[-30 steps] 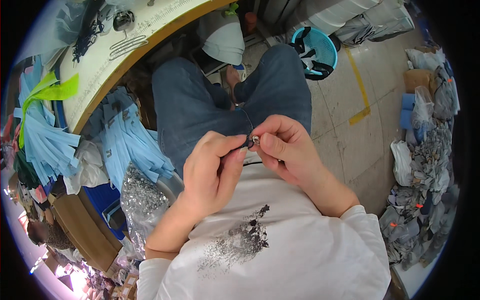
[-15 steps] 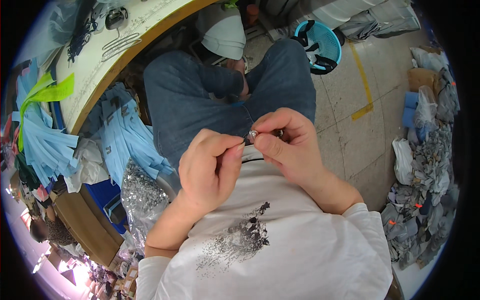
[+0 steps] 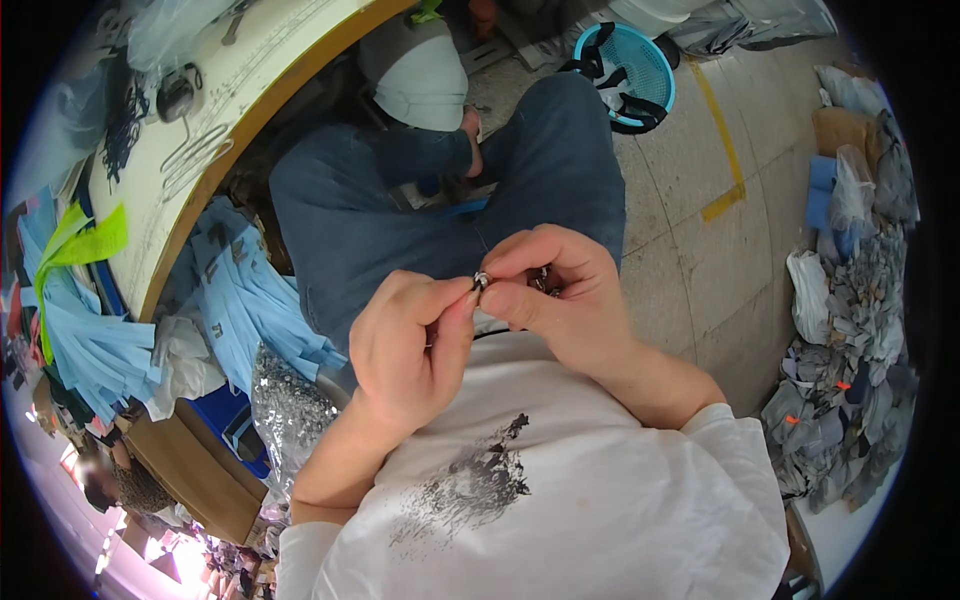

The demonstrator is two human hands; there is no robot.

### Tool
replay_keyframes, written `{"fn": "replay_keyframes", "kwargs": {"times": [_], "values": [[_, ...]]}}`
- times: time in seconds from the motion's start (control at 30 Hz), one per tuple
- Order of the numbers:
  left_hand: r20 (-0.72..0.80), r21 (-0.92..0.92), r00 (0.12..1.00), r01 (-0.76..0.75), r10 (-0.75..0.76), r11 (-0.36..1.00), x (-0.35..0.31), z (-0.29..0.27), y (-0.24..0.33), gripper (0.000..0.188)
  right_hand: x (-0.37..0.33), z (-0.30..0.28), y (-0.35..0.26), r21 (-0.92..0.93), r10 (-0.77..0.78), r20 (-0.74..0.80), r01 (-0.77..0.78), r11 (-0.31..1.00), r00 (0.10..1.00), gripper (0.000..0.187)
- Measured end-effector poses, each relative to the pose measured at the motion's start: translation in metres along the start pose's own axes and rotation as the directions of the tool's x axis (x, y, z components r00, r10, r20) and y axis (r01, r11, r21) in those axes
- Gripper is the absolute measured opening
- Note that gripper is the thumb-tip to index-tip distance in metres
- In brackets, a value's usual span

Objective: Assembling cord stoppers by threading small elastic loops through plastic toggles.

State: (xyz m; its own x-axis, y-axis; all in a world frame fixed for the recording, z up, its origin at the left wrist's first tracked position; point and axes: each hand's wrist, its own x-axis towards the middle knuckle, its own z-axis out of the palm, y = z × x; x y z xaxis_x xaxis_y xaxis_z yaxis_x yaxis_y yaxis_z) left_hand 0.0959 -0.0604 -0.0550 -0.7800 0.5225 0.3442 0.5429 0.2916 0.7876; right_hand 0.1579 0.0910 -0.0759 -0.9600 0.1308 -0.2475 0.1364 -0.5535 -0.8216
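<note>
At 1 o'clock you have a turquoise basket (image 3: 646, 70); at 2, yellow floor tape (image 3: 724, 203). Grey scraps (image 3: 868, 335) lie at your 3 o'clock, cardboard (image 3: 195, 462) at 8.

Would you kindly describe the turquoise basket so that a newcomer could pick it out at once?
Start at the blue jeans, upper middle, and find the right knee. Just right of it, on the floor left of the yellow tape, stands the basket. Its bright turquoise, perforated wall sets it apart from the pale bundles nearby.
</note>
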Motion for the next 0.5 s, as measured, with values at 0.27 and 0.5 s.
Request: {"fn": "replay_keyframes", "kwargs": {"times": [0.27, 0.5], "values": [[0.110, 0.099, 0.994, -0.036, 0.025, 0.994, 0.018, 0.004, -0.014, 0.016, 0.021, -0.009, 0.007, 0.031, 0.044, -0.023, -0.043, 0.999, 0.999, 0.015], [0.170, 0.130, 0.983, 0.049, -0.071, 0.990, 0.039, 0.018, -0.028, 0.014, 0.038, -0.027, -0.001, 0.133, 0.243, -0.024, -0.238, 0.962, 0.970, 0.011]]}}
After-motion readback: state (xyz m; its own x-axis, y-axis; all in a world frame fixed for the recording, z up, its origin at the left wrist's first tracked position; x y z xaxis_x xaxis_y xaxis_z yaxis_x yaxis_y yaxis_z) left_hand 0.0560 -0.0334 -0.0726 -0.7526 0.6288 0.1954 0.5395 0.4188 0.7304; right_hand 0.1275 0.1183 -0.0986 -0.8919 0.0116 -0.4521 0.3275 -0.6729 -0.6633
